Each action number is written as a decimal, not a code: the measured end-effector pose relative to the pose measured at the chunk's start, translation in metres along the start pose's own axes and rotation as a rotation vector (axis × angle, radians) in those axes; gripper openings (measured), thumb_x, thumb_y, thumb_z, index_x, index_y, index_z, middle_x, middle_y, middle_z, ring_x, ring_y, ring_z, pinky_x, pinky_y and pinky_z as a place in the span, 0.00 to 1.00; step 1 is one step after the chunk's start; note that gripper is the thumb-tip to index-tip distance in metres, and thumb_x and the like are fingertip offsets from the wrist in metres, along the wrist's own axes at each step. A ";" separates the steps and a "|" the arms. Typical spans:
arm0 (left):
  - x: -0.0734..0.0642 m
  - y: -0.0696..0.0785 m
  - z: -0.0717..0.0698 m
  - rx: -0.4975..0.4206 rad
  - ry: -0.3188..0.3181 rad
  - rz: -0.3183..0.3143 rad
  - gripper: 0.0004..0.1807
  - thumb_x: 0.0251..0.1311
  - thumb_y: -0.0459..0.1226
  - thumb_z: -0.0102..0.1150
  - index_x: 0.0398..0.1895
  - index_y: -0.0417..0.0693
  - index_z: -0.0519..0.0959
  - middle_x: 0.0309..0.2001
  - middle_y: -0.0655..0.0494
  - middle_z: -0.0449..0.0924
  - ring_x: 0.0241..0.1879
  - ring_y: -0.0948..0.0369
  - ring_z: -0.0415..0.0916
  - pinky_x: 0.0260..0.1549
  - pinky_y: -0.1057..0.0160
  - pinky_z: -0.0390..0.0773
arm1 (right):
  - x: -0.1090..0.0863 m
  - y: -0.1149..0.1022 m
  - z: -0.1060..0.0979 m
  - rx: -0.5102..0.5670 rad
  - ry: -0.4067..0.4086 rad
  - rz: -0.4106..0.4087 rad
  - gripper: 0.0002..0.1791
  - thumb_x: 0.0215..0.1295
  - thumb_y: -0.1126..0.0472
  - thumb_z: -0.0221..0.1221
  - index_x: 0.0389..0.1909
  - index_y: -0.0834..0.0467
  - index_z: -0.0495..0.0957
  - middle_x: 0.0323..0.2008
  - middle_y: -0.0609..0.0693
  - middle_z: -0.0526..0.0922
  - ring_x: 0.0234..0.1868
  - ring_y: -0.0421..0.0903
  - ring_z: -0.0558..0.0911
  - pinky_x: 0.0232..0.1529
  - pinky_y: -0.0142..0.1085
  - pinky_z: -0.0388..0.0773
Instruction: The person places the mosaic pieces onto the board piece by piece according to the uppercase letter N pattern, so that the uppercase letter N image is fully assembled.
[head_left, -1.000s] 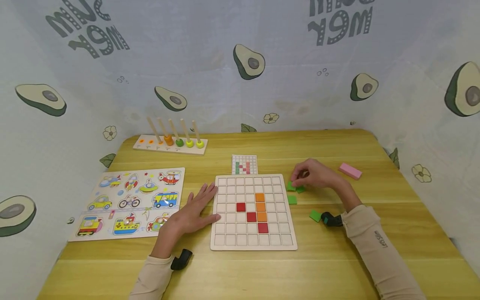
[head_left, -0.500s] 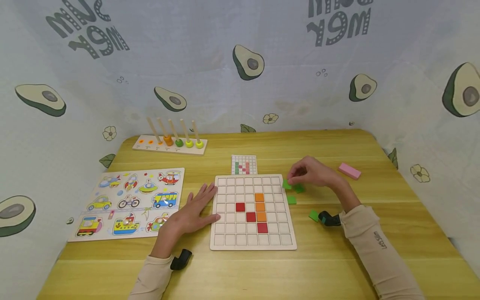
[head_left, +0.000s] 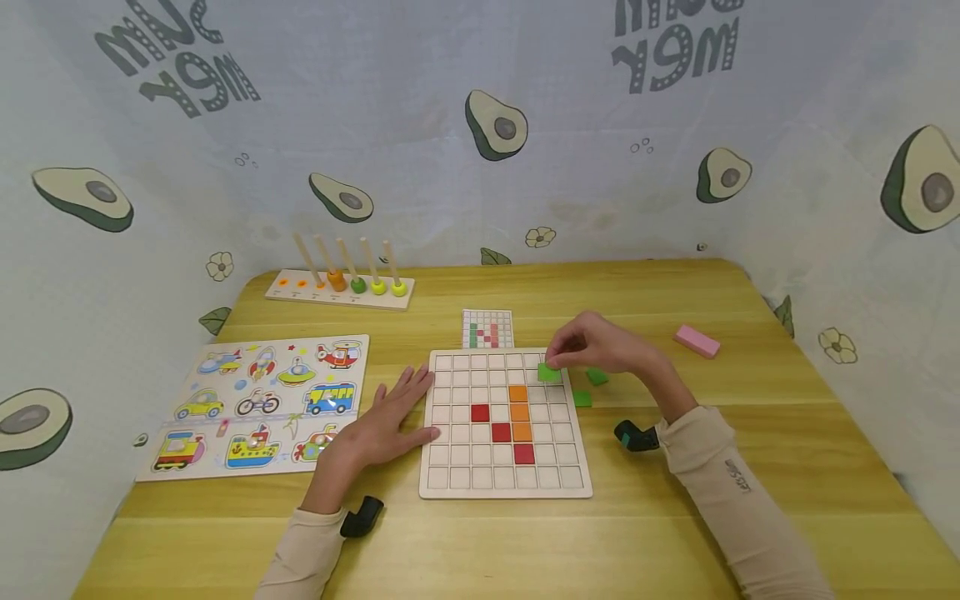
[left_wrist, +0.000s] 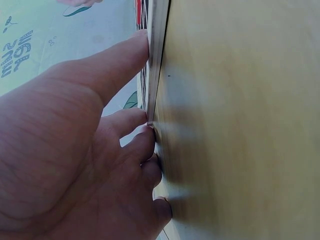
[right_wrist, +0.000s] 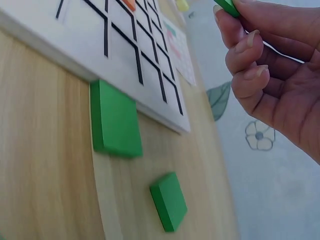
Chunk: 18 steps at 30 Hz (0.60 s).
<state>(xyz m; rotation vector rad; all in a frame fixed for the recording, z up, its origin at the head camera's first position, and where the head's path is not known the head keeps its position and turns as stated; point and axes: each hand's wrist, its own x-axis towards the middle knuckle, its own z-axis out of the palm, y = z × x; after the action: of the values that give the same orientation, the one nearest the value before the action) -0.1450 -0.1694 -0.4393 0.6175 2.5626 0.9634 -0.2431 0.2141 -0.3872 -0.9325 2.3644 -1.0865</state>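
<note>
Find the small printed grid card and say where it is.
In the head view, the card lies on the table by the far edge of the grid board, to the left of the right hand, which pinches a green tile.

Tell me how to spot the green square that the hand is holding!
On the wooden table, find the pale board ruled into squares. Go to its far right corner, where the right hand pinches a small green square. The other green squares in view lie on the table; this is the only one held up.
</note>
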 end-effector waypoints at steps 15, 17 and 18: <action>0.000 0.000 0.000 0.015 0.002 -0.005 0.47 0.77 0.45 0.63 0.88 0.40 0.49 0.88 0.45 0.42 0.88 0.44 0.32 0.82 0.34 0.30 | 0.041 -0.020 0.028 -0.036 -0.035 -0.024 0.04 0.73 0.65 0.69 0.38 0.62 0.91 0.32 0.49 0.88 0.33 0.43 0.79 0.38 0.31 0.80; 0.001 0.000 0.000 0.017 0.002 -0.008 0.47 0.77 0.45 0.63 0.88 0.40 0.49 0.89 0.45 0.42 0.88 0.45 0.32 0.82 0.34 0.30 | 0.046 -0.022 0.032 -0.039 -0.028 -0.035 0.04 0.73 0.66 0.69 0.38 0.62 0.91 0.32 0.50 0.89 0.32 0.44 0.78 0.37 0.32 0.80; 0.001 0.000 0.000 0.016 0.002 -0.007 0.47 0.77 0.44 0.63 0.88 0.40 0.49 0.89 0.45 0.42 0.88 0.45 0.32 0.82 0.34 0.30 | 0.049 -0.023 0.034 -0.039 -0.026 -0.035 0.04 0.73 0.66 0.69 0.38 0.62 0.91 0.32 0.50 0.89 0.32 0.43 0.78 0.38 0.32 0.80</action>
<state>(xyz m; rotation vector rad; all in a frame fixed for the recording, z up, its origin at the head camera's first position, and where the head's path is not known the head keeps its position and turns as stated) -0.1457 -0.1695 -0.4394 0.6113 2.5744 0.9429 -0.2493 0.1507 -0.3941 -0.9992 2.3649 -1.0384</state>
